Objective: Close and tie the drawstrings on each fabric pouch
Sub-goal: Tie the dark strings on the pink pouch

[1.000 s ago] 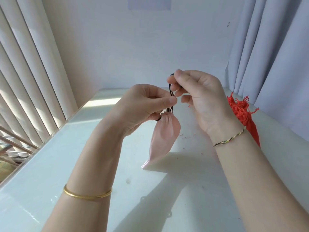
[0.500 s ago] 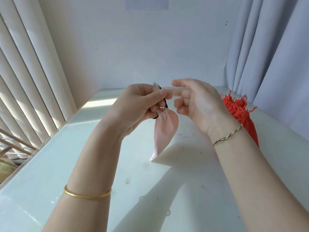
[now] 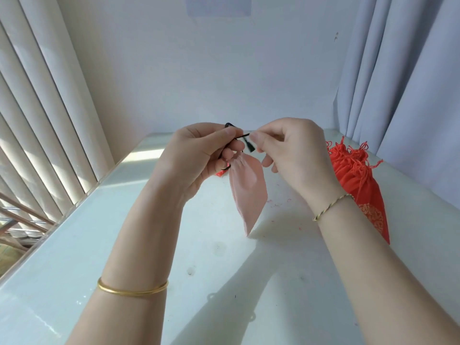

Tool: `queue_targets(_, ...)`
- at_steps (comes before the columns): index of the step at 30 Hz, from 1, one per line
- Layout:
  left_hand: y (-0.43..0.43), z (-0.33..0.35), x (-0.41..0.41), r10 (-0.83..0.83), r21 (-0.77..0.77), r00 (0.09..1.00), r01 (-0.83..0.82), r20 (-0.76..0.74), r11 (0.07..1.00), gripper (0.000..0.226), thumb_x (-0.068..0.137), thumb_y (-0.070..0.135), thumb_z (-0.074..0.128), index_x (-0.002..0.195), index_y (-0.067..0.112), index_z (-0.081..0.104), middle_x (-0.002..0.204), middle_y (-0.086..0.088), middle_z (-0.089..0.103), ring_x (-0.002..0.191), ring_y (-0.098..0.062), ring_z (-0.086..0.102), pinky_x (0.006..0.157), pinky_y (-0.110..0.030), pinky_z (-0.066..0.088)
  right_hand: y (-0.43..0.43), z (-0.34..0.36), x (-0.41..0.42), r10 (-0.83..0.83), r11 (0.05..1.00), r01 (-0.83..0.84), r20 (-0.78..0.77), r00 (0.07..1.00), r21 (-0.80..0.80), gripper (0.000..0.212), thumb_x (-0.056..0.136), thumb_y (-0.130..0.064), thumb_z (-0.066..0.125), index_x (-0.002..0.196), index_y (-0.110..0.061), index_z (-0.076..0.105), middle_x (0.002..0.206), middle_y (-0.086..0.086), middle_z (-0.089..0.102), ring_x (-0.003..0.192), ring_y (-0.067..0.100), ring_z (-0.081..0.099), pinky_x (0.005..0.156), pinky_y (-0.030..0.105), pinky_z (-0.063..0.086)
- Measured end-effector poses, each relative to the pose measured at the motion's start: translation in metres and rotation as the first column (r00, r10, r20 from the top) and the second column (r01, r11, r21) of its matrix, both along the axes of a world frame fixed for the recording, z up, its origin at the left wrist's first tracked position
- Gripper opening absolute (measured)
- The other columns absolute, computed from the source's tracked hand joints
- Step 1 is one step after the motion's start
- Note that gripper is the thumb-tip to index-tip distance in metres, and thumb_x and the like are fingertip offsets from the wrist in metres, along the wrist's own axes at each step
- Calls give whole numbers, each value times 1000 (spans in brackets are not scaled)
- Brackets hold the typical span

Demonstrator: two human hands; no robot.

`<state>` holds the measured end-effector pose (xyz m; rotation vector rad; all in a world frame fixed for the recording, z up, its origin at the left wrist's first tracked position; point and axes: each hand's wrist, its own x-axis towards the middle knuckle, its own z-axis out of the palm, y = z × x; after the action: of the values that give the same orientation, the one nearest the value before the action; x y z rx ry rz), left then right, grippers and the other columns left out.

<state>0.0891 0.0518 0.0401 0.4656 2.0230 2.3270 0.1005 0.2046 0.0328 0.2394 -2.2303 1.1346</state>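
A heap of red pouches (image 3: 353, 170) is seen on the white table (image 3: 74, 270) at 3 o'clock of the work, partly hidden by the right wrist. Blinds (image 3: 37, 120) are set at 9 o'clock, a curtain (image 3: 410, 83) at 2 o'clock. A red scrap (image 3: 220, 173) is mostly covered by the left hand (image 3: 196, 155).

The pink pouch (image 3: 247, 188) is held above the table's middle, its long axis nearly upright: gathered mouth at 12 o'clock, pointed corner at 6 o'clock. The black drawstring (image 3: 242, 137) is pinched by the left thumb and forefinger, and by those of the right hand (image 3: 296, 155), a short stretch drawn between them.
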Motion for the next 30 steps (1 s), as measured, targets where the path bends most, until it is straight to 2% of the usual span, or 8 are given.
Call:
queue_targets(3,-1,-2,-2,31,50,999,-33,40,998,14,89,8,59,94,0,69,74,-8,70,58,-11,58,55,-17,50,-3,1,1,-121,969,161,-206,971,189,17,84,-23,62,79,-10,72,76,8,65,65,24,59,65,38,49)
queue_targets(6,-4,-2,-4,73,79,997,-76,41,994,8,86,1,60,86,0,68,72,-9,68,58,-11,60,61,-19,53,-6,3,4,29,985,4,-186,982,175,9,75,-22,68,67,-19,66,74,-5,58,64,10,54,64,22,43)
queue_targets(12,-5,1,1,-17,-7,1000,17,-7,1000,15,85,-7,54,80,4,63,76,-14,59,56,-14,54,66,-25,52,-4,-2,0,367,917,-339,113,923,-209,17,84,-24,52,89,-11,63,94,4,65,87,3,57,72,11,41)
queue_targets(15,-3,2,4,-57,-38,998,56,-30,998,19,85,-9,52,81,6,63,76,-12,61,61,-16,54,66,-27,50,-2,-10,-7,382,921,-359,170,908,-152,20,82,-15,58,102,-17,60,101,0,67,97,6,61,85,22,46)
queue_targets(18,-2,1,1,109,-108,990,-119,-95,987,22,83,-11,53,80,9,62,73,-6,61,61,-17,59,70,-36,56,-4,-14,-9,395,915,-377,137,908,-141,11,79,-14,67,89,-15,63,89,-2,68,84,4,63,79,19,48)
queue_targets(23,6,-5,0,313,-180,862,-408,-398,895,29,77,-11,50,81,13,67,76,-5,64,53,-5,59,50,-37,57,-6,-13,-7,465,868,-411,168,869,-277,16,81,-16,68,85,-1,63,81,6,67,76,8,61,74,22,45)
queue_targets(26,9,-8,-2,337,-139,817,-444,-467,885,22,79,-3,59,84,16,70,81,4,69,71,-6,64,58,-34,58,-7,-15,-11,479,817,-349,202,854,-459,35,85,-36,58,77,-3,66,77,7,67,76,18,62,78,34,44)
queue_targets(30,12,-10,-2,301,-109,825,-396,-479,912,24,78,-4,61,82,18,70,82,6,70,76,-5,64,59,-25,53,-11,-16,-11,533,751,-363,180,827,-552,18,92,-15,52,86,-9,68,81,6,70,76,16,65,74,28,48)
